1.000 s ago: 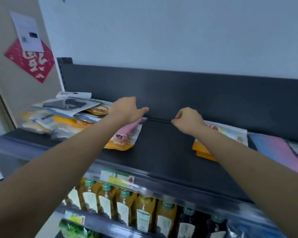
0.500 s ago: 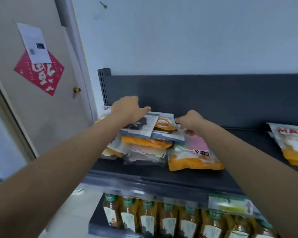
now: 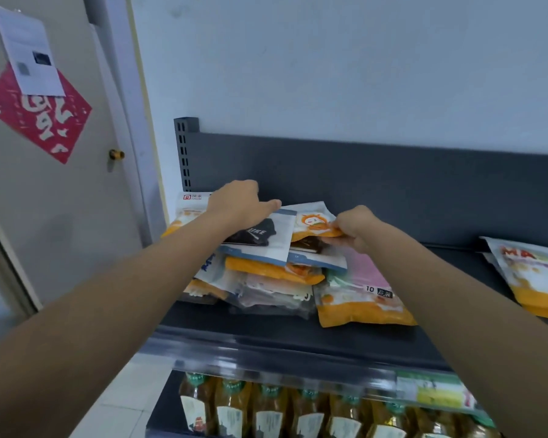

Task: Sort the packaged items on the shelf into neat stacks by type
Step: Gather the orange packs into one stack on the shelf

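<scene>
Pile of mixed packets on the dark shelf, directly beneath both hands. The right hand pinched the orange lower edge of a small cartoon-face packet, which lay atop the pile between the two hands. The left hand rested on the far end of a white packet printed with a black garment, thumb stretched toward the right hand. Its fingers were hidden, so whether it gripped could not be told. An orange pouch with a pink panel lay just beneath the right wrist. A separate orange-and-white stack lay well to the right of the right hand. Bottles stood on the tier below.
</scene>
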Tool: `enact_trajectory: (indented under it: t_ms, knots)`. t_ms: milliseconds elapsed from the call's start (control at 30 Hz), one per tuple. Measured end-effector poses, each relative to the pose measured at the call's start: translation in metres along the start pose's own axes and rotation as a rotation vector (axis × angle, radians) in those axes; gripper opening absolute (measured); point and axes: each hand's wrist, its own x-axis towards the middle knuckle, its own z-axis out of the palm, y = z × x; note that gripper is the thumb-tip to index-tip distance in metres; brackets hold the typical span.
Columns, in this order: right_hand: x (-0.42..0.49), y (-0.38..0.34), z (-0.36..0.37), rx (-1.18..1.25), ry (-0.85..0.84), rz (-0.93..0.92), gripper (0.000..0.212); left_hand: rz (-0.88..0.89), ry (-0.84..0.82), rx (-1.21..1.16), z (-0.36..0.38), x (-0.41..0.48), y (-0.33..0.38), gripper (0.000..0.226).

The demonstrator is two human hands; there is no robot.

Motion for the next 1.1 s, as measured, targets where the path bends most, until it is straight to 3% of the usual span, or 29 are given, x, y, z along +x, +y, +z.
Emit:
enact_trajectory:
  t_ms: [67, 167, 367, 500, 700, 900, 1033, 1100]
  knots:
    - [-0.001, 0.0, -0.016, 0.049, 0.049, -0.042, 0.009, 0.016, -0.009, -0.042, 0.0, 0.001, 0.011, 0.056]
    - [-0.008, 0.0, -0.047, 0.126, 0.127, -0.083, 0.03, 0.065, -0.024, -0.101, 0.003, 0.002, 0.032, 0.056]
    - [-0.044, 0.004, -0.105, 0.241, 0.264, -0.172, 0.02, 0.167, -0.112, -0.312, 0.022, 0.0, 0.089, 0.065]
    - [-0.061, 0.015, -0.139, 0.253, 0.354, -0.241, 0.023, 0.152, -0.31, -0.516, 0.037, -0.003, 0.132, 0.069]
    - [-0.073, 0.026, -0.188, 0.48, 0.32, -0.292, 0.025, 0.033, -0.691, -0.962, 0.048, -0.011, 0.185, 0.064]
    - [-0.076, 0.047, -0.247, 0.534, 0.287, -0.285, 0.019, 0.04, -0.598, -1.049, 0.06, -0.022, 0.239, 0.054]
    - [-0.063, 0.066, -0.296, 0.316, 0.277, -0.202, 0.001, 0.039, -0.513, -0.977, 0.084, -0.025, 0.281, 0.06]
    - [-0.052, 0.075, -0.324, 0.192, 0.264, -0.184, 0.012, 0.018, -0.489, -0.976, 0.097, -0.029, 0.306, 0.055]
